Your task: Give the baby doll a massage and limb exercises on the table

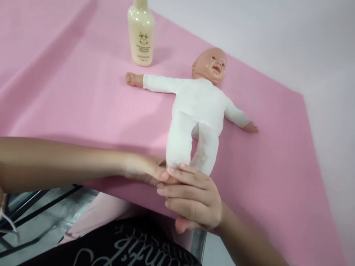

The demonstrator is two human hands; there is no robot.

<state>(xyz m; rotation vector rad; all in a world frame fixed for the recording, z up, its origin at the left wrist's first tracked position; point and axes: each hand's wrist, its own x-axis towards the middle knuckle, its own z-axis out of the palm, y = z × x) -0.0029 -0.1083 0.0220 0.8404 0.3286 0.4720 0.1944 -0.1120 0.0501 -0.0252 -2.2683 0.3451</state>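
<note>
A baby doll (200, 101) in white clothing lies on its back on a pink cloth, arms spread and head away from me. My left hand (148, 169) comes in from the left and is closed around the lower end of the doll's leg on the left side. My right hand (194, 198) lies over that same foot, its fingers close together and reaching across to my left thumb. The foot is mostly hidden between both hands. The lower end of the doll's other leg is behind my right hand.
A cream pump bottle (142, 36) with a cow label stands upright beyond the doll's outstretched arm. The pink cloth (270, 181) covers the table, with a long fold at left. Its near edge lies just before my body.
</note>
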